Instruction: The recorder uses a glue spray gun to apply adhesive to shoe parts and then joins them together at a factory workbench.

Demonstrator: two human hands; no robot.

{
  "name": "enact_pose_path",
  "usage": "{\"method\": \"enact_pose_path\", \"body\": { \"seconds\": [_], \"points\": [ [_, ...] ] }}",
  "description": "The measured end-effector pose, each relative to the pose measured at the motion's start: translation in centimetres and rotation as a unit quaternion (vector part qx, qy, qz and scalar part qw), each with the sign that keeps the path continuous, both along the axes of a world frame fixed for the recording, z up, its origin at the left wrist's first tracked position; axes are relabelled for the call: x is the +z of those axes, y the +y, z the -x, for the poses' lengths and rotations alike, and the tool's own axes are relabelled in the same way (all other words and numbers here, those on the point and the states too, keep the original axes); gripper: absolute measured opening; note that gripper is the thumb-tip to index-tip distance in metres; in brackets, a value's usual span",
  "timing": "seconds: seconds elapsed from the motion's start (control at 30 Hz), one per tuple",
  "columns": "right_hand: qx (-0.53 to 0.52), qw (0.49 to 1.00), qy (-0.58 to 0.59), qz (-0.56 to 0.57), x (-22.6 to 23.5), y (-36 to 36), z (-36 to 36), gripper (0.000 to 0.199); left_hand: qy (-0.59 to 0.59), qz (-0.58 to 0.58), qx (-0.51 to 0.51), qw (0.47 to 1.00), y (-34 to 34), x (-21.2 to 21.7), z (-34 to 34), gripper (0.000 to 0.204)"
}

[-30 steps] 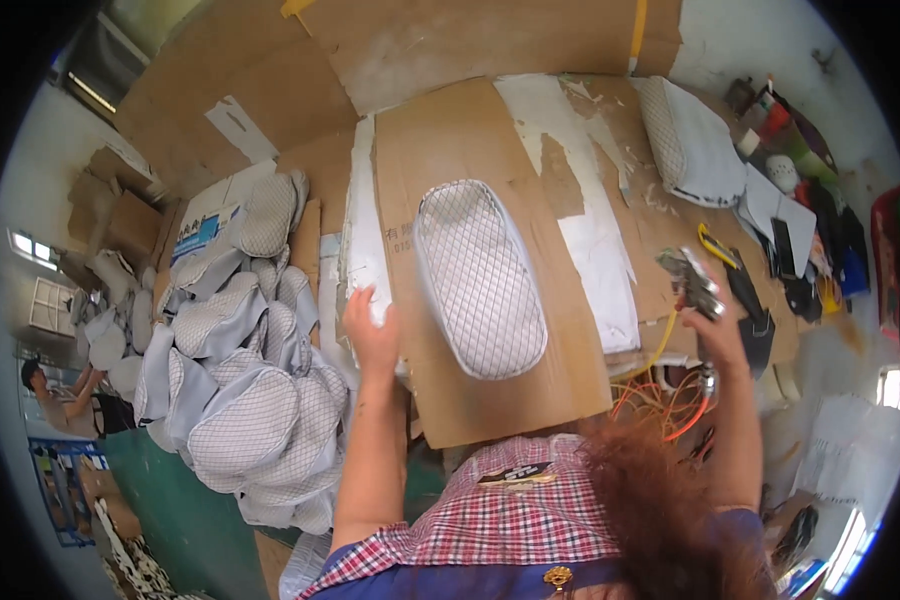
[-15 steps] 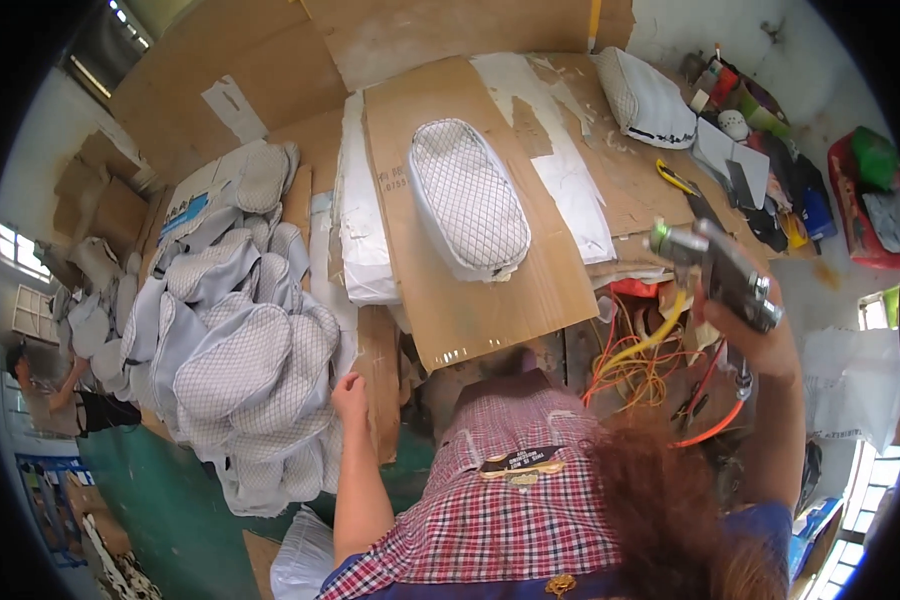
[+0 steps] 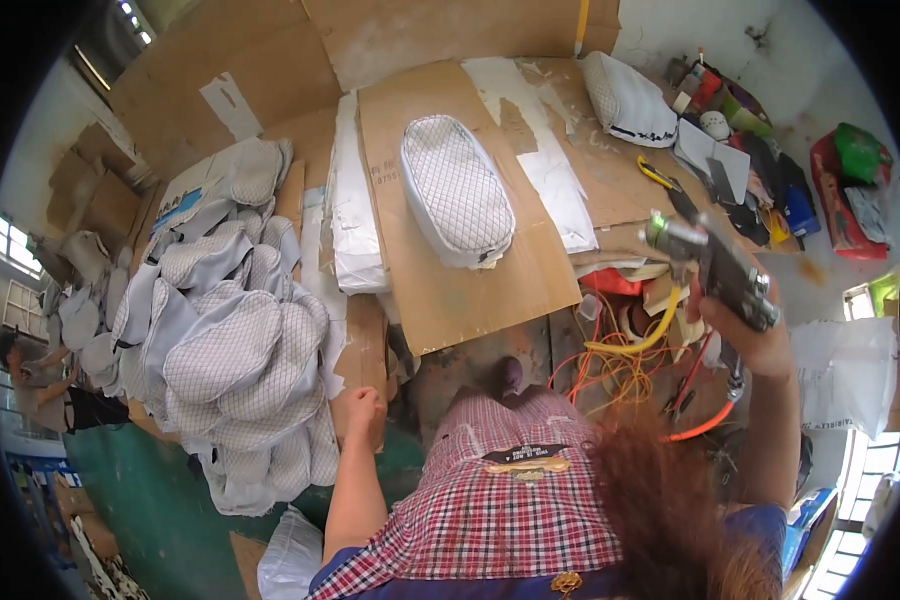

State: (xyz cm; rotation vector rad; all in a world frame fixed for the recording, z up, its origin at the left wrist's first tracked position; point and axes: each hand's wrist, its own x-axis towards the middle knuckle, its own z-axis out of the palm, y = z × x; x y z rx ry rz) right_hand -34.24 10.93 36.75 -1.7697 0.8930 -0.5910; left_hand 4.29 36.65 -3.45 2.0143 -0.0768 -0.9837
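Observation:
My right hand [image 3: 735, 318] is wrapped round the grip of a spray gun [image 3: 715, 265]. Its nozzle points left, and a yellow hose and an orange hose run to it. My left hand [image 3: 363, 410] hangs in a loose fist beside the pile, with nothing visible in it. Between and beyond my hands, a long rounded cushion-like piece [image 3: 457, 185] with a quilted white mesh top lies on a cardboard sheet [image 3: 475, 310]. To the left, many similar loose covers [image 3: 225, 345] are heaped up, quilted mesh with grey edges.
A further quilted piece [image 3: 630, 100] lies at the back right. Near it are a yellow utility knife [image 3: 658, 174], cloths and a red bag [image 3: 840, 200]. Tangled orange hoses [image 3: 620, 375] hang below the bench on the right. Another person [image 3: 45, 385] works at the far left.
My left hand has come down and closer to my body. The whole view has shifted a little, and the spray gun stays raised in my right hand.

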Motion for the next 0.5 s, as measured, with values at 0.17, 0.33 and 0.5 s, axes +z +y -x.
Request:
{"method": "enact_pose_path", "body": {
  "seconds": [0.17,0.33,0.5],
  "points": [
    [-0.042,0.999,-0.01,-0.002,0.7,1.6,2.0,0.061,0.026,0.0,0.026,0.999,1.4,-0.6,1.0,0.012],
    [-0.035,0.999,-0.011,-0.023,1.8,3.3,2.6,0.058,0.04,-0.015,0.03,0.999,2.7,0.0,1.5,0.011],
    [-0.068,0.998,-0.001,0.003,2.1,4.0,3.1,0.067,0.058,-0.028,0.039,0.997,3.3,0.2,1.8,0.011]
  ]
}}
